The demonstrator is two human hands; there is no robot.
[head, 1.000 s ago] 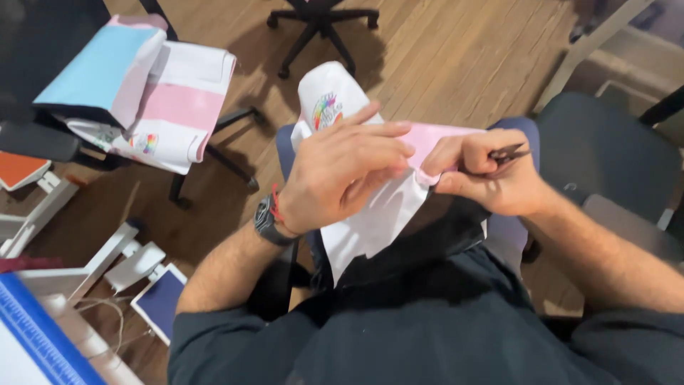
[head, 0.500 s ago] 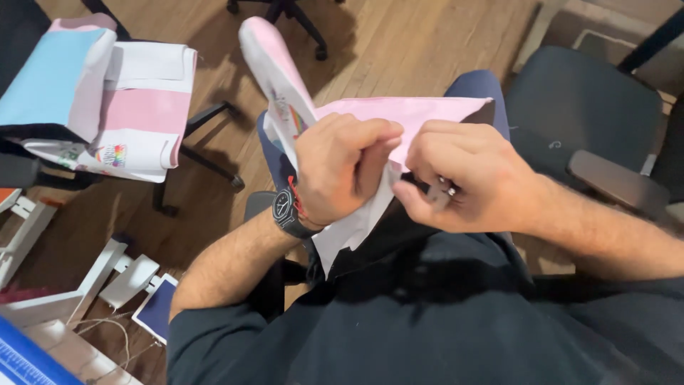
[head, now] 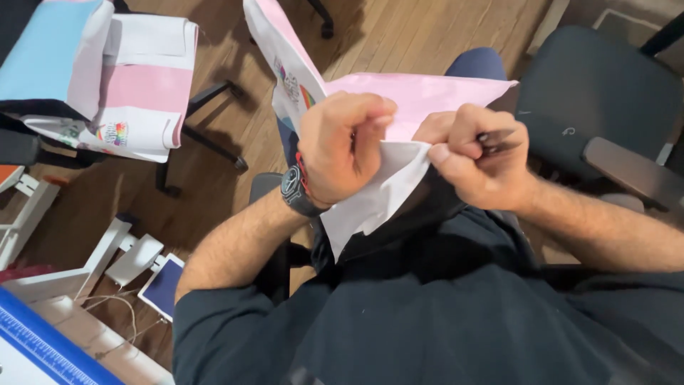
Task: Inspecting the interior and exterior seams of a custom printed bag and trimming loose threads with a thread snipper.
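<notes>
Head view, looking down at a seated person's lap. The left hand [head: 342, 146] is curled into a fist, its fingers [head: 370, 114] closed around a gathered fold of the pink and white cloth [head: 420, 96]; a dark watch [head: 298, 191] and a red band sit on that wrist. The right hand [head: 477, 160] is also closed: its thumb and forefinger pinch the white edge of the cloth just beside the left fingers, while the remaining fingers wrap a small dark tool [head: 495, 139], too hidden to tell its kind. The cloth lies between and above both sets of fingers: a pink panel spreads beyond the knuckles, a white part with a small rainbow print [head: 299, 89] rises past the left fingers, and a white tail hangs below them onto the dark shirt [head: 427, 306]. Well apart from the left fingers, to their far side, a stack of similar pink, white and blue cloths [head: 107, 71] rests on a chair. Beyond the right fingers stands a dark office chair [head: 591, 85]. The wooden floor [head: 399, 36] shows behind the cloth
</notes>
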